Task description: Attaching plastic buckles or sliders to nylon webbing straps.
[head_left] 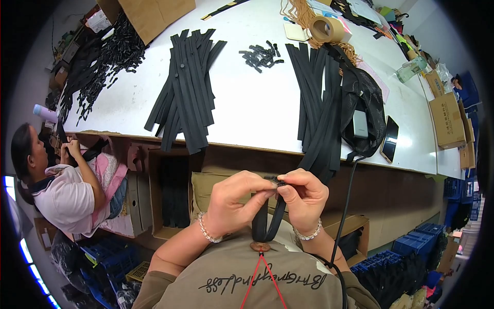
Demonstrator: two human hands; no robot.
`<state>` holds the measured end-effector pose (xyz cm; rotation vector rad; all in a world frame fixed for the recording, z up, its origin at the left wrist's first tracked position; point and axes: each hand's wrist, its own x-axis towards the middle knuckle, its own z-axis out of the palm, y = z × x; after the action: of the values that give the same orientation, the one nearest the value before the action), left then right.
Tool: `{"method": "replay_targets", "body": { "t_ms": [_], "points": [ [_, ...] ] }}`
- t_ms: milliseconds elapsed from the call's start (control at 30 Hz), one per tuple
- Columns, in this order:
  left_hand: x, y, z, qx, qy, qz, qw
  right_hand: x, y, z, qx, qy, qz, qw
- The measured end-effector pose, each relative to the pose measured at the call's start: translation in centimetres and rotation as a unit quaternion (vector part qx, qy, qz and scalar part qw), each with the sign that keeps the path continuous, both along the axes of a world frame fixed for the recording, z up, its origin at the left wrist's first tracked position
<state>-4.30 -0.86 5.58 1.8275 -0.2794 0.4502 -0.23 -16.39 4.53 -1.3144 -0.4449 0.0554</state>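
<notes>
In front of my chest, above my lap, both hands pinch a small black plastic piece (278, 181), probably a buckle, at the ends of a black strap (278, 219). The strap hangs below in a U-shaped loop. My left hand (231, 198) closes thumb and forefinger on one side of it. From the other side my right hand (304, 198) pinches with thumb and forefinger. My fingertips partly hide how piece and strap meet. Beyond my hands lie a left bundle of black straps (188, 92), loose small black plastic pieces (260, 56) and a right bundle of black straps (320, 103).
The white table (247, 108) has its near edge just beyond my hands. On it are a black mesh bag (364, 85), a phone (390, 139) and a tape roll (327, 29). A black cable (343, 216) runs down beside my right arm. A co-worker (67, 185) sits at left.
</notes>
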Motion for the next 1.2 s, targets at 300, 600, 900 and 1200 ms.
{"method": "replay_targets", "body": {
  "t_ms": [300, 600, 900, 1200],
  "points": [
    [0.1, -0.3, 0.3, -0.246, 0.215, -0.033, 0.945, 0.3, 0.0, -0.5, 0.141, 0.24, 0.079, 0.957],
    [0.5, -0.1, 1.2, -0.128, 0.168, 0.006, 0.977, 0.2, 0.0, -1.0, 0.085, 0.195, 0.042, 0.976],
    [0.4, 0.3, 2.0, 0.017, 0.084, 0.029, 0.996, 0.5, -0.4, 0.2, -0.077, 0.009, -0.005, 0.997],
    [0.3, 0.4, 1.7, 0.069, 0.056, 0.034, 0.995, 0.9, -0.5, 0.6, -0.112, -0.03, 0.01, 0.993]
  ]
}}
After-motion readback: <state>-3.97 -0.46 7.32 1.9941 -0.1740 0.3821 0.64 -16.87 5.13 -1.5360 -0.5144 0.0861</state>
